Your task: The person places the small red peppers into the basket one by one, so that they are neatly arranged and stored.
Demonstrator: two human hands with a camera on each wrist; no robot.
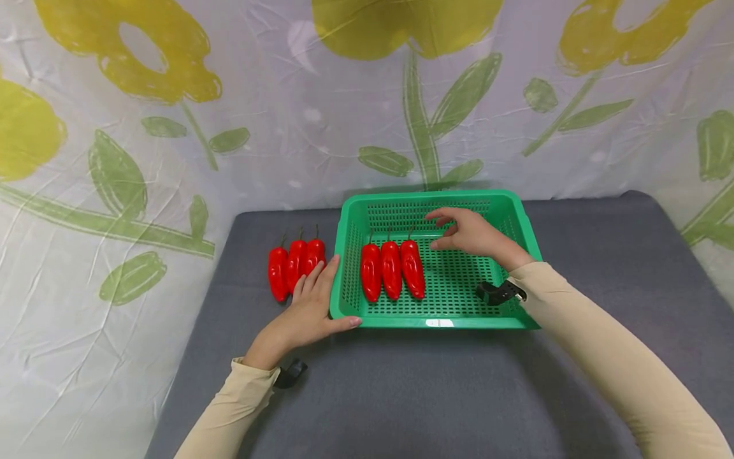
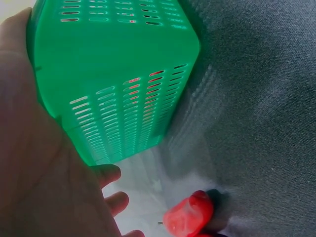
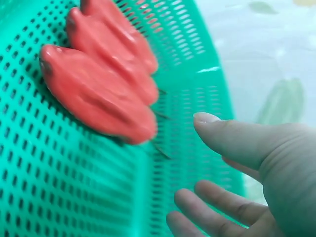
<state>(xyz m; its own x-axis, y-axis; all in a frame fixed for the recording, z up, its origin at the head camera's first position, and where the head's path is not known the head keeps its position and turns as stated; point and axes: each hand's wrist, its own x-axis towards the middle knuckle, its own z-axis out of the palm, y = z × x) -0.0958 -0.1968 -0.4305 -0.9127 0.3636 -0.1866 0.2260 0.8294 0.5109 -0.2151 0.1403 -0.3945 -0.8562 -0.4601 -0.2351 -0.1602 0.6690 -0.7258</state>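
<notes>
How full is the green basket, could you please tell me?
Partly filled: three red peppers lie in the green basket, with bare mesh floor beside them.

Red peppers (image 1: 391, 271) (green basket (image 1: 395, 323))

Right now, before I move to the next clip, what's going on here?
A person's left hand rests against the left end of a green basket, thumb at its near left corner. The right hand hovers over the basket, thumb and fingers apart, holding nothing. Three red peppers lie side by side inside; three more peppers show outside, on the grey surface to its left, partly covered by the left hand.
</notes>
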